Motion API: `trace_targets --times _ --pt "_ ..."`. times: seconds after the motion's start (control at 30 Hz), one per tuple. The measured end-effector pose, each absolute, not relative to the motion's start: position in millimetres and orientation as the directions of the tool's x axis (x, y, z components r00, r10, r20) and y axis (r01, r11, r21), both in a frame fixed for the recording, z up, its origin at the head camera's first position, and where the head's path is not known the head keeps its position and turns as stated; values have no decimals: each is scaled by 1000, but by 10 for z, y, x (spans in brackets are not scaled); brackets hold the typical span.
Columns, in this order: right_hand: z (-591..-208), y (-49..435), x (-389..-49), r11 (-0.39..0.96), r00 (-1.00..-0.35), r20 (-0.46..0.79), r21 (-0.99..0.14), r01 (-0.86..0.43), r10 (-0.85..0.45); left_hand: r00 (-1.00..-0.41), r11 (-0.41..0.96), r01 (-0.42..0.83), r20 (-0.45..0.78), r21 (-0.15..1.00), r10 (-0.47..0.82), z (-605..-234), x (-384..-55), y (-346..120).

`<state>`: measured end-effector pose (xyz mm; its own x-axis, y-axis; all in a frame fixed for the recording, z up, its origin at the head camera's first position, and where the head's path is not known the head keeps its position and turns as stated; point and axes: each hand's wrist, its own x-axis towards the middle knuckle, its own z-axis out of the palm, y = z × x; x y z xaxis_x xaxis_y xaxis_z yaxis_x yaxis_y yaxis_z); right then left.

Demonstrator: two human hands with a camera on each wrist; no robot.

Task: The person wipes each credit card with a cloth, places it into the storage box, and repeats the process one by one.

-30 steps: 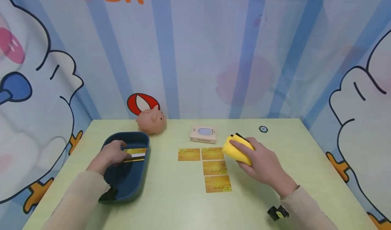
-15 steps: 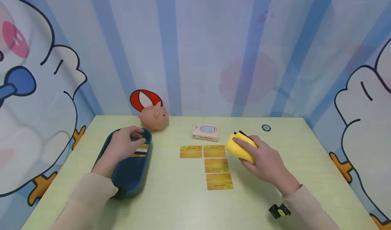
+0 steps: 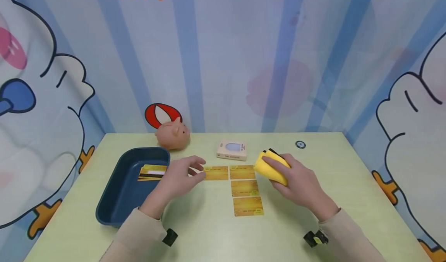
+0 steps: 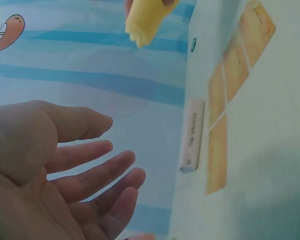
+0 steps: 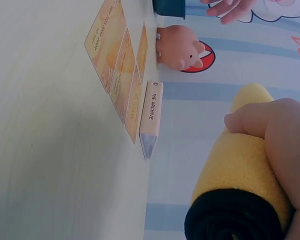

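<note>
My right hand (image 3: 299, 184) grips a rolled yellow fuzzy cloth (image 3: 271, 167) with black at one end, held above the table right of the cards. In the right wrist view the thumb lies across the yellow cloth (image 5: 240, 160). My left hand (image 3: 179, 177) holds nothing; its fingers are loosely bent and spread, as the left wrist view shows of the hand (image 4: 80, 170). It hovers between the blue bin and the gold cards. Several gold cards (image 3: 245, 188) lie on the table in an L shape. More cards (image 3: 152, 172), one showing a dark stripe, lie inside the bin.
The dark blue bin (image 3: 104, 208) stands at the left. Behind it sits a pink piggy bank (image 3: 173, 135). A small pale box (image 3: 231, 150) lies behind the cards, and a round chip (image 3: 300, 144) at the back right. A printed curtain (image 3: 223, 60) hangs behind the table.
My left hand has let go of the cards in the bin, risen out of it and moved right over the table, empty. The right hand still grips the yellow cloth in about the same place.
</note>
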<state>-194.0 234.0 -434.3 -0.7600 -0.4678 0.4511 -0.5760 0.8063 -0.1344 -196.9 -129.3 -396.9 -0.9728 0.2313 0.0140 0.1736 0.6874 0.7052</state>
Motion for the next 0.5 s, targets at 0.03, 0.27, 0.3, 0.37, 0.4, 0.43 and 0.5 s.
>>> trace_targets --times 0.03,0.27,0.3,0.37,0.4,0.43,0.5 --pt "-4342 2339 -1940 808 -763 450 -137 -573 -465 -973 682 157 -7 714 231 -4013 -1986 -1244" --pt "-4339 2321 -1931 814 -777 430 -146 -563 -461 -979 663 101 -43 742 197 -4444 -2151 -1062" --pt "-4342 2322 -1930 815 -780 424 -147 -561 -461 -983 661 103 -25 743 182 -4500 -2170 -1055" --pt "-4349 2327 -1927 816 -785 413 -149 -558 -462 -989 651 108 16 751 145 -4583 -2203 -1047" --pt "-4352 2332 -1926 817 -787 410 -150 -556 -460 -991 647 110 37 755 125 -4617 -2220 -1043" --pt "-4353 2340 -1925 819 -788 409 -150 -555 -459 -992 641 115 58 759 109 -4645 -2237 -1041" --pt "-4354 2357 -1924 820 -790 409 -149 -552 -457 -994 628 112 82 770 78 -4681 -2270 -1033"
